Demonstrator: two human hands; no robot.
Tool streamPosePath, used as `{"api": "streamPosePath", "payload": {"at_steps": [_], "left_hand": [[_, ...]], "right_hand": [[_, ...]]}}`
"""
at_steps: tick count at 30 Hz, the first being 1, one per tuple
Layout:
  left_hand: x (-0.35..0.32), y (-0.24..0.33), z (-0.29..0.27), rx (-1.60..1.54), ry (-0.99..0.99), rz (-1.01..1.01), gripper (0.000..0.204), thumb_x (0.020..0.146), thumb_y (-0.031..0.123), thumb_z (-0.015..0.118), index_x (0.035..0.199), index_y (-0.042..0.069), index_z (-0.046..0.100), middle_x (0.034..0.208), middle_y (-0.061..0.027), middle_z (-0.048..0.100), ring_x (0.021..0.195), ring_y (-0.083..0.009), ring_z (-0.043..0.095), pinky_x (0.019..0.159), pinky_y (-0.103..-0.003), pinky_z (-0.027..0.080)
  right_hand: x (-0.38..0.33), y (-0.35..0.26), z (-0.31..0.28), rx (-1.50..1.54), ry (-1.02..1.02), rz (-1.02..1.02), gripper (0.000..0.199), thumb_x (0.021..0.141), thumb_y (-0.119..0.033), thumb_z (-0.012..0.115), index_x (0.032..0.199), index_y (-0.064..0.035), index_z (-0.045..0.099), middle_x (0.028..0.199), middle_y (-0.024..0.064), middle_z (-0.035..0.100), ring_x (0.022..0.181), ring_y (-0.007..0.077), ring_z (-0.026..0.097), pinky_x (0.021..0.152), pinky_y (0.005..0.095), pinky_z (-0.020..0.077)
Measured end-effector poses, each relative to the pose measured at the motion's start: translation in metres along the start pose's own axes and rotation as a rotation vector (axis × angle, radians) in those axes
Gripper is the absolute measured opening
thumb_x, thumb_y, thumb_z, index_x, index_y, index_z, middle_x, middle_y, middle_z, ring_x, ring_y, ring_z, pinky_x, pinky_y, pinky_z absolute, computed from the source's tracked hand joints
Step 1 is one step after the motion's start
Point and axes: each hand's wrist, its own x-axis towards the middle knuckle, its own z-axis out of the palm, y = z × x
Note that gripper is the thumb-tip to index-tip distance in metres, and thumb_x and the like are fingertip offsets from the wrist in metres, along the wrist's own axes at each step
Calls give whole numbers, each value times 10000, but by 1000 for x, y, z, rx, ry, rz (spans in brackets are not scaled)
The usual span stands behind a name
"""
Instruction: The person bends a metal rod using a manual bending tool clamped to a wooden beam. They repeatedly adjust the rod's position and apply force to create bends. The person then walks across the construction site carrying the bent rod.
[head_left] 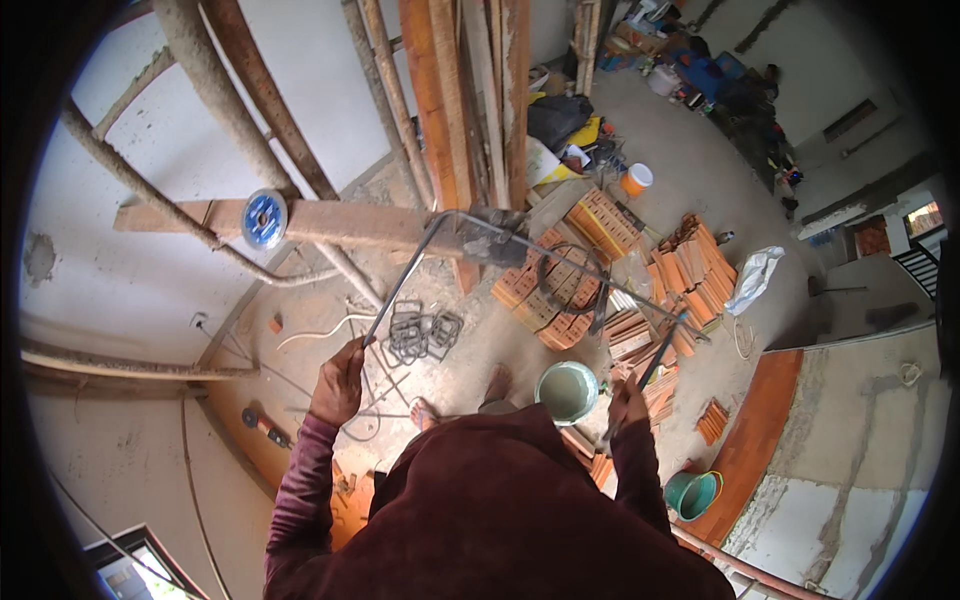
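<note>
In my left hand, closed, is one end of a thin steel rod. The rod rises from my fist, bends sharply over the dark end of a wooden beam and slants down to the right. My right hand is wrapped round a dark bar with a bluish tip, which meets the rod's far right part. Whether the two hook together is too small to tell. A blue disc rests against the beam on the left. Several small bent steel rectangles lie on the floor below it.
Upright timber planks and poles stand beyond the beam. Orange hollow bricks and brick stacks lie ahead right. A grey bucket stands near my right hand, a green bucket farther right. An angle grinder lies left.
</note>
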Motion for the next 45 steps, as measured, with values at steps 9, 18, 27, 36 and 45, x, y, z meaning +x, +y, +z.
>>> {"api": "streamPosePath", "payload": {"at_steps": [9,18,27,36,45], "left_hand": [[-3,-19,6,3,60,98,336,998,186,366,1147,-29,578,645,-84,437,555,-130,372,541,-305,358],[1,-5,3,6,-7,38,330,997,196,386,1119,-42,579,977,-239,645,952,-330,642,813,-347,471],[-14,-46,15,343,176,200,265,980,141,425,1108,-46,565,916,-237,614,786,-351,613,711,-365,462],[-6,11,21,323,236,-233,213,961,178,454,1041,82,626,702,-189,574,596,-327,589,573,-364,441],[-6,14,32,458,309,-302,213,943,193,471,1032,121,651,786,-159,647,742,-322,652,664,-376,484]], "right_hand": [[-93,17,-62,-845,-51,106,272,862,-310,672,758,-89,551,542,12,496,359,100,403,325,259,298],[-151,-90,14,-1435,-318,-924,278,937,-346,537,887,-75,569,563,110,482,474,246,505,484,349,405],[-57,-257,135,-1723,-441,-1500,230,810,-314,664,744,-97,628,595,101,550,519,278,563,489,350,429],[43,-296,261,-1762,-1006,-1747,474,862,-468,594,639,-63,490,535,87,457,461,271,482,462,371,357],[99,-293,331,-1679,-1266,-1768,518,878,-515,560,653,-51,509,560,100,479,487,292,484,475,386,348]]}}
